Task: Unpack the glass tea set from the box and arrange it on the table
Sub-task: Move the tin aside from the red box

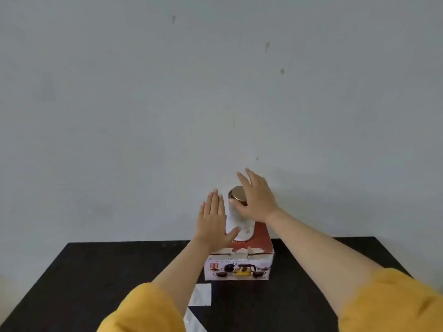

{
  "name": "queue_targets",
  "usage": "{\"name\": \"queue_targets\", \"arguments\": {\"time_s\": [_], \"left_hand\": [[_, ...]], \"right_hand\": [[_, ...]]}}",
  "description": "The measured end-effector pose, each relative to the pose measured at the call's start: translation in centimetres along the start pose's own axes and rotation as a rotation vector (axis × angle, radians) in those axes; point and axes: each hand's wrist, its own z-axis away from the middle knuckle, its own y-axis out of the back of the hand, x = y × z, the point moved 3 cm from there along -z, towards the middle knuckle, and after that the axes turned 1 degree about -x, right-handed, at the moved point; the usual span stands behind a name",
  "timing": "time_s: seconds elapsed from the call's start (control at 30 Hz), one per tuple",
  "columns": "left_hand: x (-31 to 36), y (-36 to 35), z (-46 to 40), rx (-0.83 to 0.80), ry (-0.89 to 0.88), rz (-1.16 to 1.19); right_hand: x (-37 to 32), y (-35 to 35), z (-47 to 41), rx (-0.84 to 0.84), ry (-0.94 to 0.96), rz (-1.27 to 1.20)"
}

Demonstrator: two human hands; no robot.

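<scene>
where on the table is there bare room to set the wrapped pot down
Bare table runs from the box to the left edge, and from the box to the right edge. The near middle is crowded: white wrappers and both forearms.

A glossy printed cardboard box [239, 263] on a matt black table [96, 279]; a white paper-wrapped teapot [237, 222] with shiny gold-toned metal lid [237, 193]; mustard knit sleeves [393, 305].

Black table [96, 283] against a stained grey wall [167, 92], white wrappers [200, 294] near its front edge.
</scene>
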Motion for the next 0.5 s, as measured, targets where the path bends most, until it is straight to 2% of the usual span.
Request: {"name": "queue_targets", "arguments": {"time_s": [0.13,0.33,0.5], "left_hand": [[1.2,-4.1,0.1,-0.104,0.046,0.021],[1.8,-8.8,0.2,-0.229,0.153,0.097],[1.7,-10.3,0.5,-0.259,0.171,0.029]], "right_hand": [[1.5,-2.6,1.2,0.041,-0.055,-0.063],[2.6,-5.2,2.2,0.145,-0.132,-0.382],[2.7,-6.2,1.9,0.243,-0.121,-0.42]]}}
